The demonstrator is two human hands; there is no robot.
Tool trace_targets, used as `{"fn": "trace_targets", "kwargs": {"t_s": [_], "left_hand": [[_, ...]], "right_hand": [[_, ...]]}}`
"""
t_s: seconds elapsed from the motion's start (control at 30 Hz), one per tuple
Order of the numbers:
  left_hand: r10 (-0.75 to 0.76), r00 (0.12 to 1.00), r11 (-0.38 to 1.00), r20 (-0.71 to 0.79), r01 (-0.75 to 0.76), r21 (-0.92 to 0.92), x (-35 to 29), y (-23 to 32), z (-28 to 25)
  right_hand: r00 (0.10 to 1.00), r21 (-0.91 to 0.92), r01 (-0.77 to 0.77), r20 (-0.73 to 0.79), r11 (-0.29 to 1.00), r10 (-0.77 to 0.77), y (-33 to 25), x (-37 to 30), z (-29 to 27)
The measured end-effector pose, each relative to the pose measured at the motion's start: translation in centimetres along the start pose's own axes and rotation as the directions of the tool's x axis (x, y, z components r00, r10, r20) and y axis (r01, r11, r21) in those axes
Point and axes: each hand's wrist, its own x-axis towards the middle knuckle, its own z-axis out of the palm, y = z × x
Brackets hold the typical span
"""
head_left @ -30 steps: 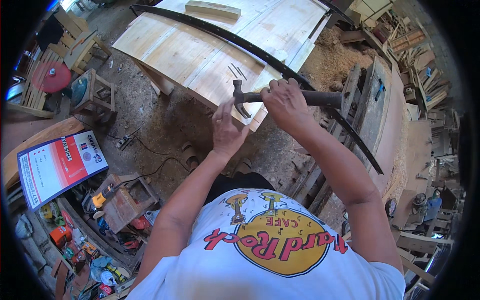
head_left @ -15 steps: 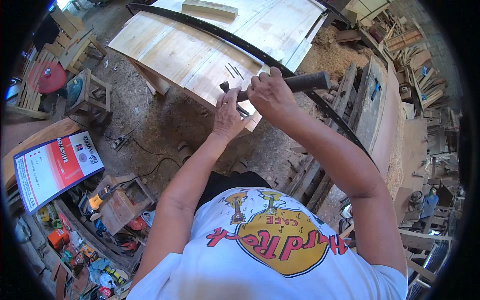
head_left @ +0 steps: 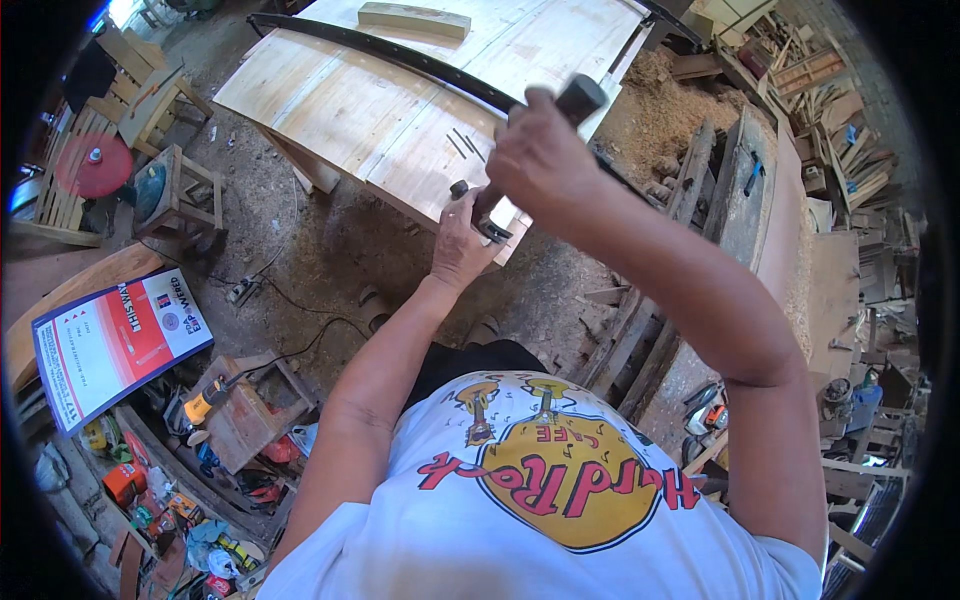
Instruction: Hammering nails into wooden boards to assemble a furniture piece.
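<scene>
Both my hands are on one hammer (head_left: 580,98) at the near right corner of a pale wooden panel (head_left: 330,110). My right hand (head_left: 540,160) is closed round its dark handle, which slants up with the butt end above the fist. My left hand (head_left: 461,242) is closed about the hammer's head, whose ends stick out on either side of the fingers. What lies under the head is hidden. Three thin dark nails (head_left: 465,144) lie loose on the panel just beyond my left hand. Across the panel runs a long black strip with holes (head_left: 400,58).
A wood block (head_left: 415,19) rests on the panel's far part. Heavy timbers (head_left: 730,200) and sawdust (head_left: 650,115) are at right. On the left stand a stool (head_left: 180,190), a printed sheet (head_left: 130,345) and a yellow power tool (head_left: 203,400), its cord (head_left: 310,318) trailing over the floor.
My right hand has swung the hammer's handle up from nearly level to a steep slant. The hammer head has turned under my left hand, which stays at the panel's corner.
</scene>
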Motion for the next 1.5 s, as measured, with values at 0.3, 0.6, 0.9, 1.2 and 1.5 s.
{"fn": "trace_targets", "kwargs": {"t_s": [0.3, 0.6, 0.9, 1.2, 1.5], "left_hand": [[-0.072, 0.997, 0.997, 0.023, 0.073, -0.033, -0.2, -1.0, -0.2], [-0.03, 0.999, 0.999, 0.013, 0.03, 0.028, 0.3, -2.0, -0.8], [0.014, 1.0, 0.999, 0.013, -0.013, -0.046, 1.3, -1.2, 0.0], [-0.009, 1.0, 0.998, 0.01, 0.009, -0.068, 1.2, -0.8, 0.2], [-0.177, 0.979, 0.969, 0.097, 0.19, -0.156, 2.3, -0.6, -2.6]], "right_hand": [[0.066, 0.672, 0.23, -0.733, 0.704, 0.677, 5.1, 1.4, 0.0], [0.007, 0.731, 0.445, -0.581, 0.518, 0.814, 2.9, 3.8, 0.6], [0.004, 0.86, 0.354, -0.394, 0.367, 0.919, 5.2, 5.5, 2.8], [-0.086, 0.847, 0.32, -0.42, 0.424, 0.903, 5.4, 3.6, 8.6], [-0.035, 0.573, 0.045, -0.818, 0.818, 0.575, 3.7, 5.2, 0.1]]}}
